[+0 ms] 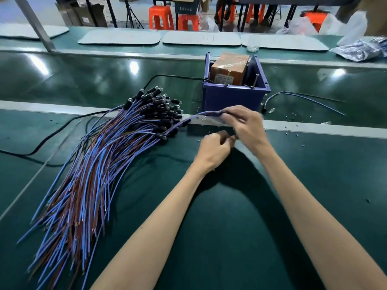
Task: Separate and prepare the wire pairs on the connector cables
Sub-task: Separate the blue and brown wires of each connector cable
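- This is a factory assembly line or workshop.
- A long bench covered in green matting [230, 227] runs beside a glossy green conveyor belt [83, 76], with a metal rail [314, 127] between them.
- A large heap of identical cables [94, 164], blue and brown wires with black connectors, shows batch work.
- A blue parts bin [232, 99] holds a taped cardboard box [229, 68].
- Small bits of cut insulation [297, 118] lie scattered near the rail.
- Pale work mats [119, 36] line the far bench, one per seat.
- Orange plastic stools [161, 16], cartons [83, 15] and plastic bags [360, 49] stand behind.
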